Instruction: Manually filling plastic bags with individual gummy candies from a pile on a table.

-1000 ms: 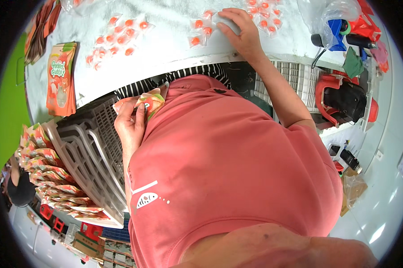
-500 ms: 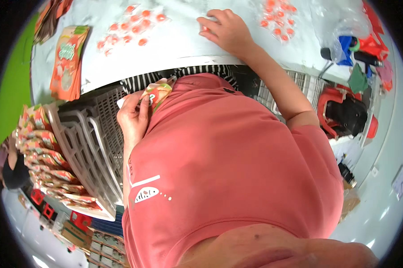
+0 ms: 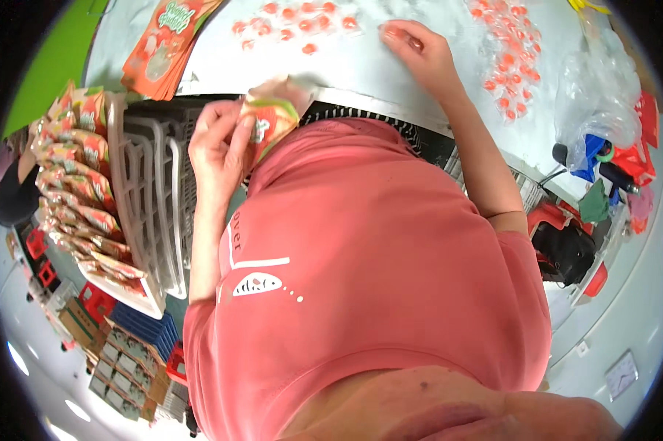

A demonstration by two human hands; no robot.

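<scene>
1. Your left hand (image 3: 215, 147) grips an orange-and-green pouch (image 3: 267, 121) by its edge, fingers pinched on it, held up against your chest just short of the table's (image 3: 390, 70) near edge. The pinch looks light; a slip would likely drop the pouch into the white crate (image 3: 151, 213) below or the gap beside it.

2. Your right hand (image 3: 419, 51) lies on the table with fingers curled over something small. Whether it has hold of a candy or only presses on one, you cannot tell from this view.

3. Wrapped orange candies (image 3: 294, 18) lie loose in a cluster just left of that hand, and a second scatter (image 3: 511, 55) sits to its right. A sweeping wrist could push pieces off the near edge.

4. The pouch mouth is not clearly visible. If it is barely open, candies may miss it and fall down your front.

5. A stack of flat pouches (image 3: 166, 44) overhangs the table's left end; an elbow bump would probably spill it toward the crate.

6. The clear plastic bag (image 3: 596, 95) at the far right slumps close to the second scatter and could drag candies if it is nudged.

7. Filled pouches (image 3: 74, 184) stand in rows at the left, beyond the crate and well clear of both hands.
</scene>
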